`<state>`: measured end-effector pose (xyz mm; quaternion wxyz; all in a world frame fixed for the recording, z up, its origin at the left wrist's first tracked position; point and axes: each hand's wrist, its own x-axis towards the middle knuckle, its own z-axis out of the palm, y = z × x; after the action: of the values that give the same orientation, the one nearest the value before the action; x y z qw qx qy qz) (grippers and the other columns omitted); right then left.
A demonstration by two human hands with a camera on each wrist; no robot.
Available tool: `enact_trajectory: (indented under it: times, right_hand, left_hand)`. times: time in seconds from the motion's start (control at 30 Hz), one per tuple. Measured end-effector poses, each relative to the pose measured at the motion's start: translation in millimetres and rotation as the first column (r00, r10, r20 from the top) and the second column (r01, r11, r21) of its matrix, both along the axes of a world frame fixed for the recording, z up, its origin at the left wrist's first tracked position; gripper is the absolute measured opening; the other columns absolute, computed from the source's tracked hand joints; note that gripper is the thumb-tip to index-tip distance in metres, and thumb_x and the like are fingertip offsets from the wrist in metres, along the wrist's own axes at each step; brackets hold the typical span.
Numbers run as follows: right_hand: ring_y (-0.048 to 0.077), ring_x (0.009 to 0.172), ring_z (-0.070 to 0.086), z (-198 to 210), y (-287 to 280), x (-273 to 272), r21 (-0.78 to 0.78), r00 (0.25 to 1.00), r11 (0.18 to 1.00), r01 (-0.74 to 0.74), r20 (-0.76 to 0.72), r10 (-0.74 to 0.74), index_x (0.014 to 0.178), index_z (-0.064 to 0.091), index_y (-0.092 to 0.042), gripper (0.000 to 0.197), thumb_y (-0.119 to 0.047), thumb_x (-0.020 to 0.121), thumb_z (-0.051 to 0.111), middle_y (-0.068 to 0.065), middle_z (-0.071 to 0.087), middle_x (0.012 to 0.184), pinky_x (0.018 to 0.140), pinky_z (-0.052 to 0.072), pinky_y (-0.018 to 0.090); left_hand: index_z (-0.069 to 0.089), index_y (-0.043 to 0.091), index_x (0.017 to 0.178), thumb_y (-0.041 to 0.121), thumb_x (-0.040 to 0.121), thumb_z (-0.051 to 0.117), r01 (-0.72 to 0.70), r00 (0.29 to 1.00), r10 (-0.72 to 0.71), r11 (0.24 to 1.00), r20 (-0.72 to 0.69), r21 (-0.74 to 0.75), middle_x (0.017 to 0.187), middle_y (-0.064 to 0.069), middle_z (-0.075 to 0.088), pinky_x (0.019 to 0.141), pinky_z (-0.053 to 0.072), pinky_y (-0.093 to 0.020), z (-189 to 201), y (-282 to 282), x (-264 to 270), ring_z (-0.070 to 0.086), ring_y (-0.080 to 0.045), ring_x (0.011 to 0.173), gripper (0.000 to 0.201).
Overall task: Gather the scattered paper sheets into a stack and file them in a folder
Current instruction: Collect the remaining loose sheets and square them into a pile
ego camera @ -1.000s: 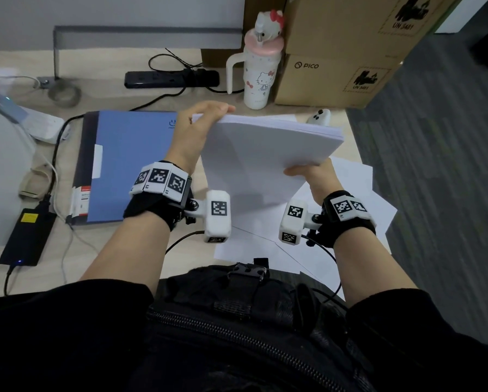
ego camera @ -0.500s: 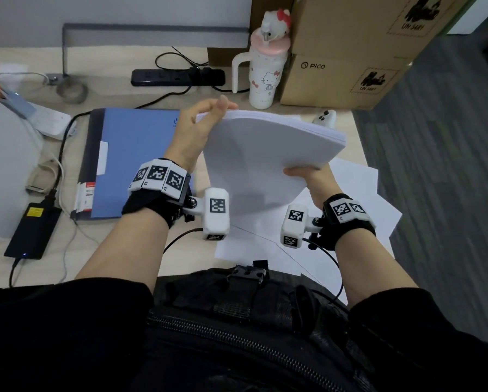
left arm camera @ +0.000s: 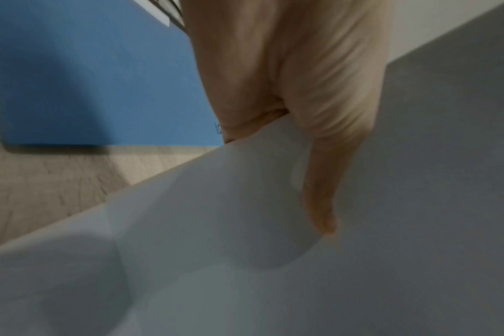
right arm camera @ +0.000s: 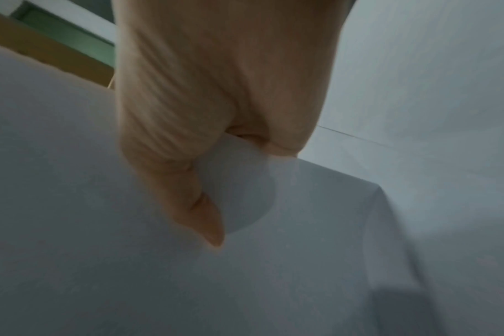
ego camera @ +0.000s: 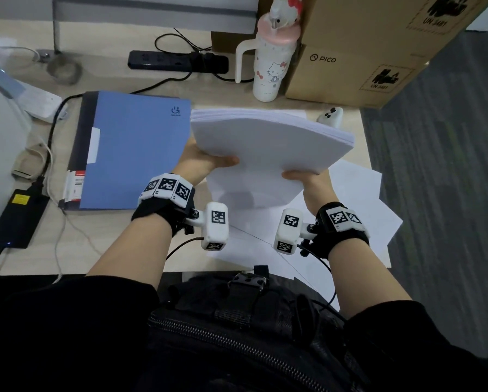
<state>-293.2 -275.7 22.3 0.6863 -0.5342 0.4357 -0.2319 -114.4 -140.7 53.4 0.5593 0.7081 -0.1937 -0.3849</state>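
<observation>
paper stack (ego camera: 268, 145) – l hand (ego camera: 200, 162) & r hand (ego camera: 308, 179) gripping, above desk (ego camera: 118, 230)

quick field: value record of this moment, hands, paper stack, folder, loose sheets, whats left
left hand: grips the stack's left edge, thumb on top
right hand: grips the stack's near right edge, thumb on top
paper stack: lifted off the desk, sagging between the hands
blue folder: closed, flat on the desk, left of the stack
loose sheets: several on the desk under and right of the stack
left to do: gather loose sheets, open folder, file stack
</observation>
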Motion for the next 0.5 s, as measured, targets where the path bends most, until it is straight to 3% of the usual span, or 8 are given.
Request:
enact_trajectory:
  times: [0.1,0.17,0.27,0.4,0.5]
  right_hand:
    - [0.024,0.087,0.062,-1.0,-3.1,-0.3,-0.008,0.999,1.0,-0.028,0.024,0.028,0.081,0.068,-0.015,0.035,0.004,0.051,0.07,0.009,0.066,0.09,0.084,0.048,0.041]
    - [0.023,0.087,0.063,-0.5,-2.6,0.7,-0.011,0.999,0.999,-0.045,0.024,0.045,0.082,0.069,-0.015,0.036,0.003,0.052,0.071,0.008,0.067,0.091,0.085,0.05,0.04]
    - [0.016,0.079,0.063,2.7,-3.8,6.3,-0.001,0.999,1.0,0.007,0.045,-0.007,0.081,0.066,-0.011,0.033,0.002,0.051,0.07,0.005,0.066,0.084,0.075,0.051,0.028]
    - [0.017,0.075,0.061,6.6,-9.1,14.2,-0.028,0.997,0.999,0.04,0.067,-0.038,0.076,0.065,-0.011,0.031,0.005,0.05,0.07,0.004,0.064,0.08,0.071,0.049,0.024]
    - [0.015,0.075,0.062,4.1,-4.6,18.6,-0.035,0.999,0.999,0.015,0.05,-0.013,0.075,0.066,-0.013,0.032,0.006,0.05,0.07,0.001,0.066,0.078,0.07,0.051,0.022]
  left_hand:
    - [0.063,0.01,0.109,-0.006,0.067,0.077,0.081,0.996,-0.08,0.997,-0.043,0.022,0.096,0.005,0.066,0.075,0.051,-0.013,-2.0,2.5,4.6,0.064,0.002,0.082,0.048]
    - [0.061,0.013,0.112,0.0,0.066,0.08,0.062,0.997,-0.06,0.997,-0.055,0.047,0.1,0.004,0.067,0.087,0.05,-0.022,-7.3,3.5,4.7,0.064,-0.003,0.09,0.051]
    - [0.063,0.025,0.099,0.01,0.069,0.081,0.029,0.998,-0.024,0.996,-0.061,0.085,0.101,0.006,0.067,0.098,0.045,-0.032,-10.6,1.4,3.3,0.062,-0.011,0.1,0.038]
    - [0.062,0.026,0.084,-0.002,0.076,0.073,0.037,0.998,-0.036,0.999,-0.045,0.02,0.072,0.022,0.07,0.075,0.05,-0.016,-0.7,1.2,9.3,0.064,0.008,0.074,0.031]
    - [0.061,0.023,0.085,-0.006,0.075,0.072,0.023,0.998,-0.022,1.0,-0.067,0.013,0.065,0.024,0.068,0.063,0.049,-0.008,-4.1,3.5,14.5,0.063,0.013,0.066,0.033]
